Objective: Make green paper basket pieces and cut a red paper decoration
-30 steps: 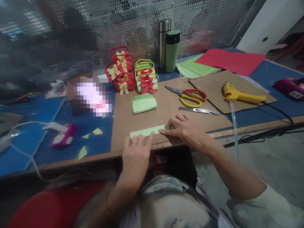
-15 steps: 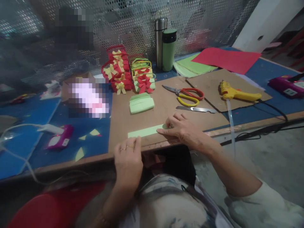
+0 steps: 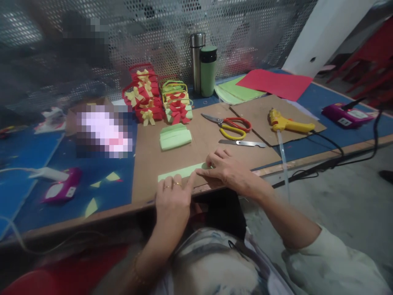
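A pale green paper strip (image 3: 181, 171) lies along the front of the brown cardboard sheet (image 3: 147, 155). Across its near left edge rest the fingertips of my left hand (image 3: 173, 200), index finger stretched out towards the right thumb. My right hand (image 3: 229, 172) has its fingers curled over the strip's right end, thumb pressed along it; that end is hidden. Behind the strip sits a folded green paper piece (image 3: 175, 138). Scissors (image 3: 235, 128) with red and yellow handles and a metal blade (image 3: 242, 143) lie beyond my right hand.
Red paper baskets (image 3: 147, 102) and green ones (image 3: 178, 110) with bows stand at the back, beside a green tumbler (image 3: 208, 73). A yellow glue gun (image 3: 291, 124) lies right. Purple power sockets (image 3: 63, 186) and paper scraps (image 3: 91, 207) lie left. Red paper (image 3: 276, 84) lies back right.
My left hand drew back from the strip towards the table edge, then returned onto it with the index finger extended. My right hand stays at the strip's right end. The view has shifted slightly.
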Demonstrator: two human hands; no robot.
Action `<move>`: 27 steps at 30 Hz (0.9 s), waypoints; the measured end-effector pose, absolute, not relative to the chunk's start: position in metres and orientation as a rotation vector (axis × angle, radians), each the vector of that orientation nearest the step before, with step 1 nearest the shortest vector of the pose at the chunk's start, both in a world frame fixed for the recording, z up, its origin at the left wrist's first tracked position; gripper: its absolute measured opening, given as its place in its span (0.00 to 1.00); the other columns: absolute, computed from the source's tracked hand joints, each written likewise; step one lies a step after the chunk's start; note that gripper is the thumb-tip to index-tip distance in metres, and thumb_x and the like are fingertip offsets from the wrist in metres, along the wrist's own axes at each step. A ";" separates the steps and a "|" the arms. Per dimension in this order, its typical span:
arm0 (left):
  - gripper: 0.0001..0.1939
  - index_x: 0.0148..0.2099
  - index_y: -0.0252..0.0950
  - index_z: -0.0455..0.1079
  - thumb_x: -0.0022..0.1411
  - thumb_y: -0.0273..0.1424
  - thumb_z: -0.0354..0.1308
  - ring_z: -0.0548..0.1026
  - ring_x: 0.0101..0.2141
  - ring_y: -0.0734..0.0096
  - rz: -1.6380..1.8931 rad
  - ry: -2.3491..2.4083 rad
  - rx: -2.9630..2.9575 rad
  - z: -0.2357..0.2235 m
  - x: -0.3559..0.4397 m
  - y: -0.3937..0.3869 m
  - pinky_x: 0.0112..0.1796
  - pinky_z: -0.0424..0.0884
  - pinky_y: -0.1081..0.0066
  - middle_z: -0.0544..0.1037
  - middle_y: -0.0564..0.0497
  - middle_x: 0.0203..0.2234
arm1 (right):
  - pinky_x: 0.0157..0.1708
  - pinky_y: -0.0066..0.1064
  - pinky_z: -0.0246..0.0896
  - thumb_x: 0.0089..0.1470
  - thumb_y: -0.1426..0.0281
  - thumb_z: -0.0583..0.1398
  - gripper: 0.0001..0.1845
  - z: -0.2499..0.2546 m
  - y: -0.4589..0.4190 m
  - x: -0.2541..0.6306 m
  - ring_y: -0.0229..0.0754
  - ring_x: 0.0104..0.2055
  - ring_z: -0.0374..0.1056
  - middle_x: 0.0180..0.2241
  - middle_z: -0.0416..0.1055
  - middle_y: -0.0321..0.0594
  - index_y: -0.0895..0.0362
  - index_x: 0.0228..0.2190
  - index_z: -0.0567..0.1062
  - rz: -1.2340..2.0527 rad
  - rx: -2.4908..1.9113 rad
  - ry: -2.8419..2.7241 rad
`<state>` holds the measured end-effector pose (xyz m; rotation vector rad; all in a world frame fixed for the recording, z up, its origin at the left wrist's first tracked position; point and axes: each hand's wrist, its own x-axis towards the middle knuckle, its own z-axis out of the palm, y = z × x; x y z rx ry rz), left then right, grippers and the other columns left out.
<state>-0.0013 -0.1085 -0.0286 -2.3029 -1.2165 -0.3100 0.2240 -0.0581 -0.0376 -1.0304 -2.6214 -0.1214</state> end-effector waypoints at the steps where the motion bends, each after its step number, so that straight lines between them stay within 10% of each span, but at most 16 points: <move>1: 0.25 0.61 0.40 0.74 0.68 0.20 0.47 0.69 0.33 0.56 -0.280 -1.224 -2.298 -0.029 -0.001 -0.109 0.36 0.64 0.59 0.75 0.42 0.33 | 0.40 0.38 0.48 0.66 0.67 0.61 0.20 -0.037 -0.059 0.223 0.47 0.41 0.57 0.42 0.70 0.46 0.47 0.58 0.75 -0.129 -1.046 -2.620; 15: 0.29 0.63 0.47 0.73 0.68 0.19 0.46 0.69 0.34 0.56 -0.192 -1.180 -2.249 -0.029 -0.003 -0.103 0.42 0.66 0.58 0.75 0.41 0.34 | 0.61 0.44 0.42 0.68 0.77 0.54 0.17 -0.046 -0.096 0.242 0.44 0.48 0.68 0.46 0.79 0.39 0.54 0.54 0.72 -0.045 -1.218 -2.380; 27: 0.31 0.64 0.46 0.71 0.67 0.17 0.46 0.68 0.34 0.57 -0.182 -1.215 -2.287 -0.029 -0.006 -0.103 0.40 0.66 0.58 0.73 0.43 0.32 | 0.56 0.45 0.49 0.66 0.79 0.53 0.18 -0.049 -0.103 0.261 0.47 0.43 0.67 0.45 0.79 0.42 0.54 0.52 0.75 -0.158 -1.348 -2.233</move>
